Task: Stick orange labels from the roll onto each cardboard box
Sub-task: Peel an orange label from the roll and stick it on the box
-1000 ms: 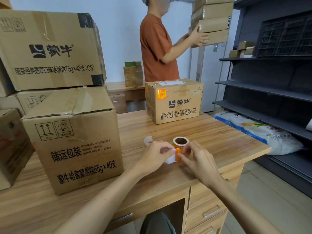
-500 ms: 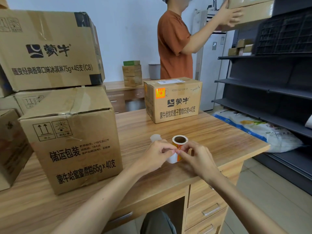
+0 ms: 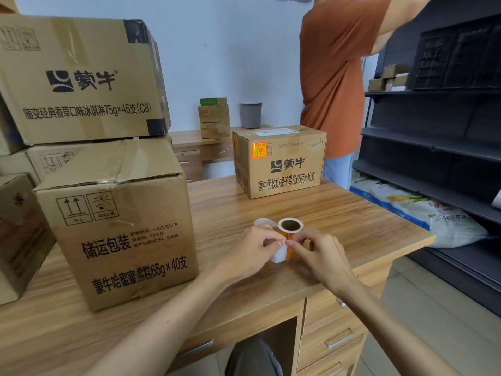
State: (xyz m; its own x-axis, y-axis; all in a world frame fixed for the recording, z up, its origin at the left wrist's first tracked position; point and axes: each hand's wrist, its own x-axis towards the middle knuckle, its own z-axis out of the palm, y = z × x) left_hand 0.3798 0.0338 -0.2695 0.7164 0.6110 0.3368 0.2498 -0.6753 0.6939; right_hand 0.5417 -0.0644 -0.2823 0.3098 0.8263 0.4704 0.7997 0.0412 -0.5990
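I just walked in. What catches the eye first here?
The left hand and right hand meet at a label roll at the front of the desk, pinching its orange strip. Big cardboard boxes pile on the left, and a smaller box at the back already wears an orange label.

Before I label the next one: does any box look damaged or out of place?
The nearest box has a creased, buckled top and small tears on its front. The far box looks sound, its orange label sitting straight.
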